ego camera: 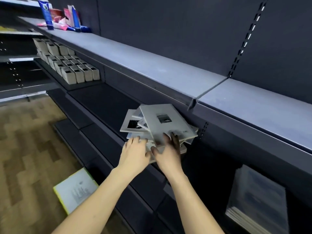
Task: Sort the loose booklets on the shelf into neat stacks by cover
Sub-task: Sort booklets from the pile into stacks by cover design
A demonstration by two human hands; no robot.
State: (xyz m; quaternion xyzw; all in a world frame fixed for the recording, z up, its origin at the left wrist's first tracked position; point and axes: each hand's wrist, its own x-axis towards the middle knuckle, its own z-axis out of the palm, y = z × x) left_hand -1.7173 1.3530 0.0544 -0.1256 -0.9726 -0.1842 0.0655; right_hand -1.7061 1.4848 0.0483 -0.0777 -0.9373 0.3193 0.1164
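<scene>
A messy pile of grey booklets (160, 120) with small dark cover pictures lies fanned out on a dark lower shelf (104, 100), under the upper shelf's lip. The top booklet is turned askew over the others. My left hand (135, 152) rests on the pile's near left edge with fingers stretched forward. My right hand (168, 149) lies on the near end of the top booklet, fingers extended over its cover, thumb at the pile's front edge. A neat stack of blue-grey booklets (258, 198) sits on the shelf farther right.
A wide grey upper shelf (152, 63) overhangs the pile. Rows of small beige boxes (76, 71) fill the shelf at left. Blue and pink packages (64, 17) stand on the upper shelf's far end. A yellow-edged book (74, 188) lies on the wooden floor.
</scene>
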